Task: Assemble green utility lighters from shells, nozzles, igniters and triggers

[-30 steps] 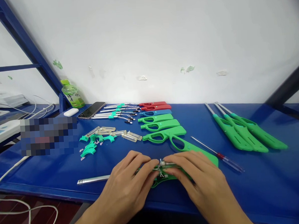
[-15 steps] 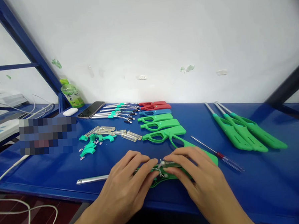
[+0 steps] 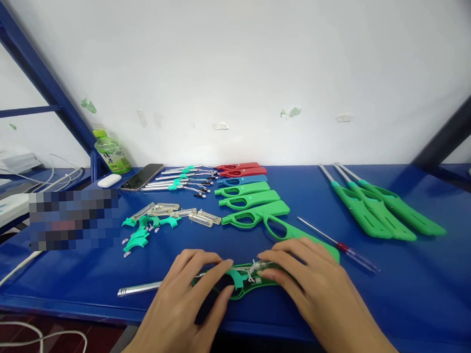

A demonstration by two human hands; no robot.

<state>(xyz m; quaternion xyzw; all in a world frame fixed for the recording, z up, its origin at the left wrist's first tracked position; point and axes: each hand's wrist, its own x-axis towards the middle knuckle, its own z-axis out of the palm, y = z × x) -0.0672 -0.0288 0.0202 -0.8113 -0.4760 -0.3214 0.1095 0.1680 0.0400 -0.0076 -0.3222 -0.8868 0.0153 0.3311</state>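
An opened green lighter half-shell (image 3: 247,293) lies at the table's front, its metal tube (image 3: 139,289) pointing left. My left hand (image 3: 186,300) spans the shell, its fingers at the far edge and its thumb at the near side. Between those fingertips sits a teal trigger (image 3: 236,278). Thin white wires (image 3: 250,273) show just right of the trigger. My right hand (image 3: 310,278) pinches a clear fuel tank (image 3: 260,265) by its sides, valve end to the left, over the shell's handle. Its rear part is hidden under the fingers.
Green cover halves (image 3: 255,213), plus red and blue ones, lie beyond my hands. Clear tanks (image 3: 202,219), teal triggers (image 3: 136,239) and wired metal tubes (image 3: 173,186) lie left. A screwdriver (image 3: 348,249) and assembled green lighters (image 3: 379,211) lie right. A phone (image 3: 143,177) and bottle (image 3: 111,154) stand back left.
My left thumb and index finger have spread apart from the wires and moved left, uncovering the teal trigger. My right hand keeps its pinch on the tank. The view has shifted slightly.
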